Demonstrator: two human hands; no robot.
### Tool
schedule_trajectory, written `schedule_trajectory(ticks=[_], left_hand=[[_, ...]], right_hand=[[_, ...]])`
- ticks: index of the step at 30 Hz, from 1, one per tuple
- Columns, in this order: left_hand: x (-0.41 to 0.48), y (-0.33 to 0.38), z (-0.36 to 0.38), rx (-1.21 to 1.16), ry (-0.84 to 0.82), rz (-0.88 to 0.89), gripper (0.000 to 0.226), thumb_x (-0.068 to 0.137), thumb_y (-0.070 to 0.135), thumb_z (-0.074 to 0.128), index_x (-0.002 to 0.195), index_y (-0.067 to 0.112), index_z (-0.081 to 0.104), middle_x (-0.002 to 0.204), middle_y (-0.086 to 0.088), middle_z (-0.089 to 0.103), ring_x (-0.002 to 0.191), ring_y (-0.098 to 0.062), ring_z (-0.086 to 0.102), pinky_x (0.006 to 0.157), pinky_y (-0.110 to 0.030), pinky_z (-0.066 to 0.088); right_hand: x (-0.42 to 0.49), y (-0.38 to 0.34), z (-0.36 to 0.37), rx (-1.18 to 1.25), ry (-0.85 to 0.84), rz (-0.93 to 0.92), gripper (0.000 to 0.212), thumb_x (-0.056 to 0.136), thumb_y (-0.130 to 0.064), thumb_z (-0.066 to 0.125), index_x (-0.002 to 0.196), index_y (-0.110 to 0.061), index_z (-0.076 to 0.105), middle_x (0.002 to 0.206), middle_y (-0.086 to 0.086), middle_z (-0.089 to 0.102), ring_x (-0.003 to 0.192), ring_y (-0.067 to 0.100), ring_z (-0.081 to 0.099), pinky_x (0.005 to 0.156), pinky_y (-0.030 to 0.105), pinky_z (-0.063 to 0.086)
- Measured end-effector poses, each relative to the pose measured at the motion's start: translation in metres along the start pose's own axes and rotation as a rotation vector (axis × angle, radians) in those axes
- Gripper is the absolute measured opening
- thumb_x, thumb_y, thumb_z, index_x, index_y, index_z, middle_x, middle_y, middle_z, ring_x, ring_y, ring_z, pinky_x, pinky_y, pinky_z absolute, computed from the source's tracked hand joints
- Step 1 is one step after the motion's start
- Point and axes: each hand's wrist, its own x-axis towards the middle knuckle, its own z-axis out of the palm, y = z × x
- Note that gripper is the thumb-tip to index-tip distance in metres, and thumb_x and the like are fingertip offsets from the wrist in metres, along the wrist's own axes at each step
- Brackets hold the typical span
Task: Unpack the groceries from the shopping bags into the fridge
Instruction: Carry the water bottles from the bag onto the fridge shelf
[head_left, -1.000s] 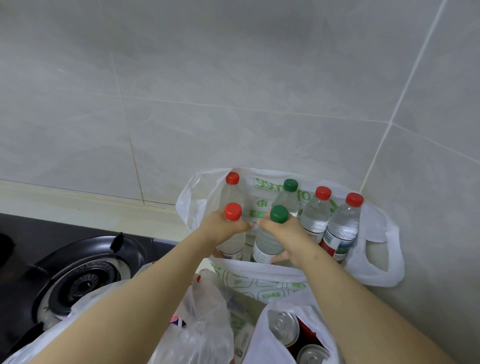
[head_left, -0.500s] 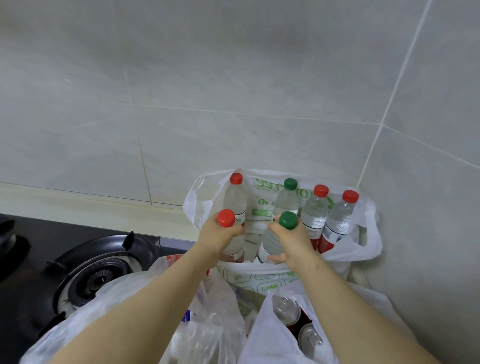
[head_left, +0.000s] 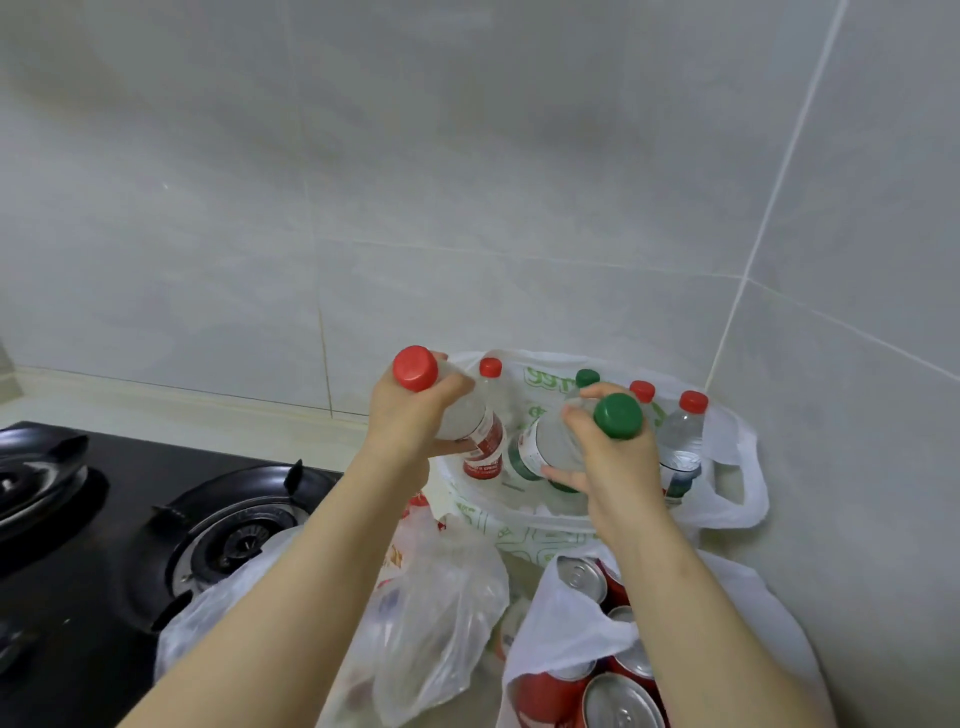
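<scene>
Closest to the viewer, on the right, a white bag of cans (head_left: 566, 636) lies open, with at least four red drink cans (head_left: 622, 699) showing silver tops. Beside it in the middle lies a clear plastic bag (head_left: 441, 608) whose contents are too blurred to name, and on the left another thin bag (head_left: 223, 603) drapes onto the edge of a black gas stove (head_left: 130, 519) with two burners in view. Two bare forearms reach forward over these. The left hand (head_left: 410, 421) is curled firmly around a red-capped water bottle (head_left: 470, 423), and the right hand (head_left: 613, 467) is curled around a green-capped water bottle (head_left: 550, 444). Both bottles are lifted and tilted, caps toward the viewer, over the mouth of a white bag with green print (head_left: 737, 499) that sits on the worktop (head_left: 156, 400) in the corner of a grey tiled wall (head_left: 467, 182). Four more bottles stand upright inside that bag, three with red caps and one with green, making six bottles in all, four red and two green. The fridge is not in view. The unpacking looks barely begun: two bottles are in hand, while four bottles, the cans and the other bags wait.
</scene>
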Motion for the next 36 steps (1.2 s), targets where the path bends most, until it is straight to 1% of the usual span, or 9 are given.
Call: schedule_trajectory(ticks=[5,9,13,20,25,29,31,33,36], left_hand=[[-0.025,0.022,-0.025,-0.063,0.065,0.079,0.029,0.079,0.001,0.067,0.096,0.021,0.057,0.098,-0.001,0.052,0.091,-0.019,0.051,0.07,-0.051,0.058],[-0.035,0.035,-0.055,-0.097,0.14,0.086,0.029,0.079,0.001,0.067,0.097,0.022,0.058,0.1,-0.001,0.051,0.091,-0.018,0.048,0.072,-0.053,0.057],[-0.041,0.046,-0.091,-0.092,0.2,0.108,0.03,0.078,0.001,0.068,0.096,0.023,0.06,0.101,-0.002,0.052,0.097,-0.024,0.05,0.073,-0.054,0.056],[-0.051,0.072,-0.155,-0.059,0.302,0.14,0.032,0.078,-0.001,0.068,0.097,0.024,0.058,0.102,-0.002,0.055,0.11,-0.031,0.048,0.074,-0.054,0.056],[-0.06,0.084,-0.209,-0.041,0.413,0.15,0.032,0.078,-0.001,0.067,0.095,0.025,0.059,0.105,-0.004,0.055,0.108,-0.03,0.051,0.071,-0.05,0.057],[-0.073,0.091,-0.249,0.028,0.494,0.152,0.038,0.077,-0.003,0.067,0.107,0.019,0.06,0.106,-0.005,0.057,0.101,-0.024,0.055,0.071,-0.051,0.057],[-0.082,0.094,-0.27,0.062,0.546,0.146,0.041,0.075,-0.002,0.069,0.11,0.017,0.06,0.109,-0.009,0.059,0.103,-0.027,0.056,0.071,-0.052,0.057],[-0.092,0.096,-0.289,0.095,0.607,0.151,0.04,0.074,0.0,0.07,0.108,0.017,0.062,0.11,-0.011,0.06,0.106,-0.031,0.057,0.071,-0.053,0.057],[-0.113,0.101,-0.308,0.112,0.693,0.175,0.029,0.075,-0.003,0.067,0.091,0.021,0.064,0.093,-0.003,0.062,0.094,-0.022,0.06,0.076,-0.055,0.055]], right_hand=[[-0.035,-0.017,0.019,0.027,-0.055,-0.072,0.021,0.083,-0.004,0.062,0.083,-0.024,0.057,0.095,-0.007,0.054,0.095,0.015,0.057,0.07,0.047,0.059],[-0.06,-0.021,0.039,0.034,-0.126,-0.092,0.021,0.084,-0.002,0.062,0.083,-0.023,0.057,0.088,-0.011,0.055,0.087,0.013,0.059,0.072,0.049,0.058],[-0.076,-0.019,0.067,0.061,-0.194,-0.092,0.02,0.083,-0.002,0.063,0.082,-0.021,0.058,0.074,-0.023,0.059,0.079,0.009,0.062,0.07,0.051,0.058],[-0.1,-0.009,0.134,0.098,-0.301,-0.048,0.023,0.083,-0.001,0.062,0.078,-0.023,0.057,0.069,-0.021,0.058,0.083,0.014,0.06,0.07,0.053,0.057],[-0.121,0.004,0.184,0.089,-0.403,-0.004,0.024,0.083,-0.004,0.064,0.076,-0.027,0.058,0.085,-0.011,0.054,0.086,0.013,0.06,0.071,0.051,0.058],[-0.142,0.018,0.222,0.096,-0.486,0.035,0.026,0.083,-0.003,0.064,0.076,-0.028,0.059,0.079,-0.013,0.057,0.084,0.015,0.063,0.069,0.047,0.059],[-0.153,0.024,0.24,0.097,-0.526,0.056,0.025,0.082,-0.002,0.064,0.077,-0.026,0.06,0.072,-0.014,0.06,0.079,0.014,0.063,0.069,0.048,0.059],[-0.165,0.029,0.255,0.1,-0.578,0.069,0.024,0.082,-0.001,0.063,0.08,-0.024,0.06,0.065,-0.016,0.062,0.075,0.013,0.063,0.071,0.05,0.058],[-0.183,0.033,0.271,0.101,-0.682,0.082,0.023,0.083,0.0,0.062,0.083,-0.022,0.059,0.064,-0.023,0.062,0.074,0.012,0.063,0.073,0.051,0.057]])
